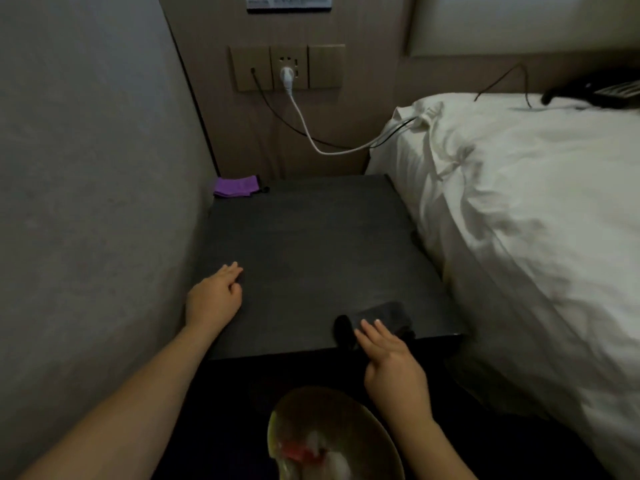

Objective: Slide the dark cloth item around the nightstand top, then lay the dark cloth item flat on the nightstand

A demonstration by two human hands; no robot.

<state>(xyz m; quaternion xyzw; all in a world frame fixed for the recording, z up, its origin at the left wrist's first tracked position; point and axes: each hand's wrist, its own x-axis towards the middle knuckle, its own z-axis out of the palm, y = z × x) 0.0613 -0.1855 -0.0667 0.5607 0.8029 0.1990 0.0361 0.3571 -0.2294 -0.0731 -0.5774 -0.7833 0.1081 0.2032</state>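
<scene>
Hands: I count two; my left hand point(215, 296) rests on the nightstand point(304, 244), fingers relaxed, slightly apart.
Right hand point(389, 358): fingers straight, touching one dark cloth point(382, 315) at the front edge.
Purple cloth point(236, 186): one, back-left corner.

Purple cloth point(236, 186) at nightstand's back corner — white bed point(519, 202) right.

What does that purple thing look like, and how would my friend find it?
Start at the white bed; the dark nightstand stands beside it. Look at its far left corner, against the wall below the sockets. The purple cloth lies folded there, the only brightly coloured thing on the dark top.
</scene>
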